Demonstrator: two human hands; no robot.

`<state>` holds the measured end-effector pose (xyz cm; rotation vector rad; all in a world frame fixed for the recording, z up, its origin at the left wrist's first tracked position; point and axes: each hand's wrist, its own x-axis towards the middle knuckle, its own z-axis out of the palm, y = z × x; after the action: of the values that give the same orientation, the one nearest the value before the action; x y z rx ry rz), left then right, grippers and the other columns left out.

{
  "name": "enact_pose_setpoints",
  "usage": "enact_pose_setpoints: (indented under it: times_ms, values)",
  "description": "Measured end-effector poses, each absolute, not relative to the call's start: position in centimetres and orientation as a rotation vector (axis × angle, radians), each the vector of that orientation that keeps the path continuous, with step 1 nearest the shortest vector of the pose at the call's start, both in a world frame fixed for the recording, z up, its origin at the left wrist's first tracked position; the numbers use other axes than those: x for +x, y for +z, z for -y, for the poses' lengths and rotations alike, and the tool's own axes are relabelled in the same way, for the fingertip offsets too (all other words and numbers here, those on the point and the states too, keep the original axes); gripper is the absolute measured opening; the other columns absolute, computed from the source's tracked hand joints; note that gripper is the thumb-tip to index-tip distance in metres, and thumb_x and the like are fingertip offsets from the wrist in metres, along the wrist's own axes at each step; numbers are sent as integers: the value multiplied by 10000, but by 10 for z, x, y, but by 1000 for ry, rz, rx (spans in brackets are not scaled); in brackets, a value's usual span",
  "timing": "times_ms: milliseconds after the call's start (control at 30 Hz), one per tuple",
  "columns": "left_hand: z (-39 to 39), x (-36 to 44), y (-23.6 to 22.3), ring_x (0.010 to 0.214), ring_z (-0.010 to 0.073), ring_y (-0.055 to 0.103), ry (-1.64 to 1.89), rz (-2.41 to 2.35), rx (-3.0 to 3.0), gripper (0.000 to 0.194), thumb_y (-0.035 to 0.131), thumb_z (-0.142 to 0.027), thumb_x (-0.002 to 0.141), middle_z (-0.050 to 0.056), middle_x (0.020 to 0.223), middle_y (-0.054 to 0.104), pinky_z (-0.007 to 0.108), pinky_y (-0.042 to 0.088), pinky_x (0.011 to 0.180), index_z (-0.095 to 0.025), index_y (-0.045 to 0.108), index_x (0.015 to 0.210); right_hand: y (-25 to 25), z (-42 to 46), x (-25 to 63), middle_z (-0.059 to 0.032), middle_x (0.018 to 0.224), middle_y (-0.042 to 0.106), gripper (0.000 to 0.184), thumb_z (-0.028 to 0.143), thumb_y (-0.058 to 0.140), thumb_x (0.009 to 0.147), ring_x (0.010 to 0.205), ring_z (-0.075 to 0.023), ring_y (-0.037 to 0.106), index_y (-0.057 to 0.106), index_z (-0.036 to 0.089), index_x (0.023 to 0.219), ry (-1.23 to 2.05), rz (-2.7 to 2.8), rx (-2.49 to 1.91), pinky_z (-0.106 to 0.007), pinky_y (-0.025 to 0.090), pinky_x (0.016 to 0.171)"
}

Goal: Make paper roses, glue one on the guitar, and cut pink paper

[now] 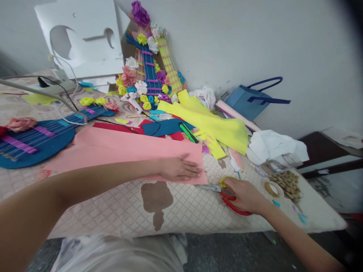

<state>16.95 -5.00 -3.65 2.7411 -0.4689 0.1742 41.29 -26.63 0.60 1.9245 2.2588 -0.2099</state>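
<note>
At my far left a blue guitar shape (pixel 61 141) lies on the table (pixel 99 211), pink flowers on it. Just beside it, the pink sheet (pixel 127 151) stretches across the tabletop in front of me, its right end near the middle. Behind the sheet rests a glue gun (pixel 132 102). My left hand (pixel 180 169) lies flat on the sheet near that right end, palm down, fingers extended, gripping nothing. Beyond it sit a green cutter (pixel 188 133) and a crumpled yellow sheet (pixel 227 130). The scissors (pixel 217 188) point left, tips at the pink sheet's near right corner; whether they touch it I cannot tell. My right hand (pixel 245 194) is closed around their red handles. Further right, a roll of tape (pixel 270 190) lies beside a heap of peanuts (pixel 287 185).
</note>
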Motion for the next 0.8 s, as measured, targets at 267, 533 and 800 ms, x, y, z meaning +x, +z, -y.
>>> enact_pose_setpoints:
  times_ms: [267, 533, 800]
  values:
    - [50, 169, -36, 1393, 174, 236, 171, 460, 2737, 491, 294, -367, 957, -19, 1493, 302, 445, -75, 1144, -314, 241, 1441, 3, 271, 420, -34, 774, 625, 200, 361, 577, 802, 739, -220, 631, 468, 203, 859, -139, -2296, 1878, -277, 380, 595]
    - [52, 168, -34, 1386, 172, 253, 200, 454, 2738, 478, 298, -362, 956, -11, 1488, 314, 442, -40, 1151, -312, 274, 1431, 10, 268, 411, -37, 793, 611, 170, 301, 582, 769, 747, -212, 604, 454, 214, 839, -166, -2283, 1908, -282, 385, 620]
    - [51, 168, -32, 1395, 155, 223, 157, 452, 2727, 496, 309, -372, 948, -31, 1495, 293, 398, -38, 1157, -331, 242, 1439, 9, 261, 404, -46, 820, 624, 187, 327, 573, 781, 765, -214, 615, 457, 212, 872, -225, -2281, 1913, -281, 382, 622]
